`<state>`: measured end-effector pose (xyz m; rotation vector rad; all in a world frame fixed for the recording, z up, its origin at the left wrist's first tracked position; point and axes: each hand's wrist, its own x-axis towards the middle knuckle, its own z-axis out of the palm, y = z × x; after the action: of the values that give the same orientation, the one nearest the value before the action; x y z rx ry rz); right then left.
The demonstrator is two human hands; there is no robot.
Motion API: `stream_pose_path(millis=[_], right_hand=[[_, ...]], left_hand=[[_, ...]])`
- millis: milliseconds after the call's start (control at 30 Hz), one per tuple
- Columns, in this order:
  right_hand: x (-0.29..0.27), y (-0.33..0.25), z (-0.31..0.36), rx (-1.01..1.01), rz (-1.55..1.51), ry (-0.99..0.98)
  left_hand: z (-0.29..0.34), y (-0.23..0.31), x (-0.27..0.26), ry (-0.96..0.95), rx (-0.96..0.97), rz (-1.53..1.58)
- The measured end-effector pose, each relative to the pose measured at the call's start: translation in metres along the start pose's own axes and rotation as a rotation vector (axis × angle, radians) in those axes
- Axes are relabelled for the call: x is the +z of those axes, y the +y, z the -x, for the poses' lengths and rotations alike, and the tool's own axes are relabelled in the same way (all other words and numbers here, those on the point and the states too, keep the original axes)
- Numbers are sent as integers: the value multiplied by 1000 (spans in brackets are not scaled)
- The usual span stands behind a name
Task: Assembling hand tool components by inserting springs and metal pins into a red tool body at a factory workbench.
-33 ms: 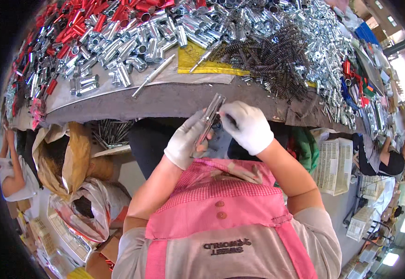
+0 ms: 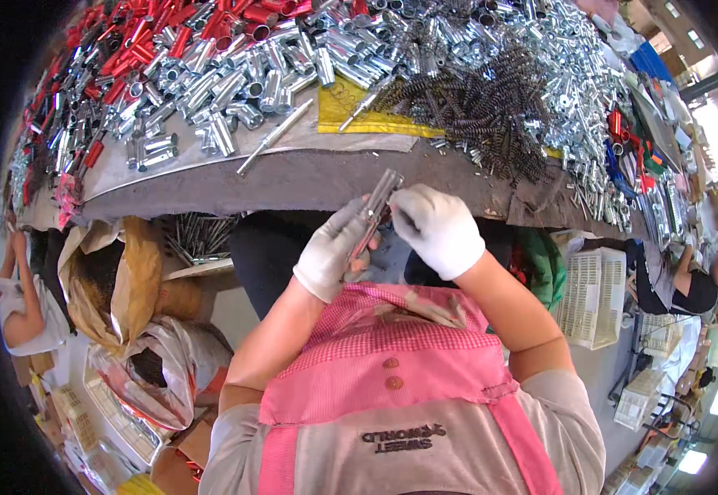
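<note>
tube (image 2: 385, 190) barely moved, gripped in l hand (image 2: 327, 257)

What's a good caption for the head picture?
Left hand holds a metal tube, right hand close by, dark springs heaped beyond.

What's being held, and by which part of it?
Left hand holds a metal tube by its nearer part, far end sticking out. Right hand is at the tube's side; its grip can't be told.
</note>
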<state>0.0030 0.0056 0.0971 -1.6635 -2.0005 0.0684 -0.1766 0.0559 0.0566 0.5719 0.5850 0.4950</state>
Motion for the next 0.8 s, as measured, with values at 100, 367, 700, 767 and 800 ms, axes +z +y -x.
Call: stream_pose_path(millis=[100, 367, 700, 767, 800], right_hand=[[5, -5, -1, -46, 43, 24], [18, -6, -15, 746, -1358, -205], [65, 64, -272, 254, 8, 391], [78, 75, -303, 325, 275, 378], [81, 75, -309, 292, 372, 398]], left_hand=[[-1, 2, 0, 52, 78, -200], [8, 25, -13, -186, 96, -328], [9, 24, -31, 35, 303, 33], [10, 27, -37, 33, 263, 59], [14, 29, -41, 10, 256, 81]])
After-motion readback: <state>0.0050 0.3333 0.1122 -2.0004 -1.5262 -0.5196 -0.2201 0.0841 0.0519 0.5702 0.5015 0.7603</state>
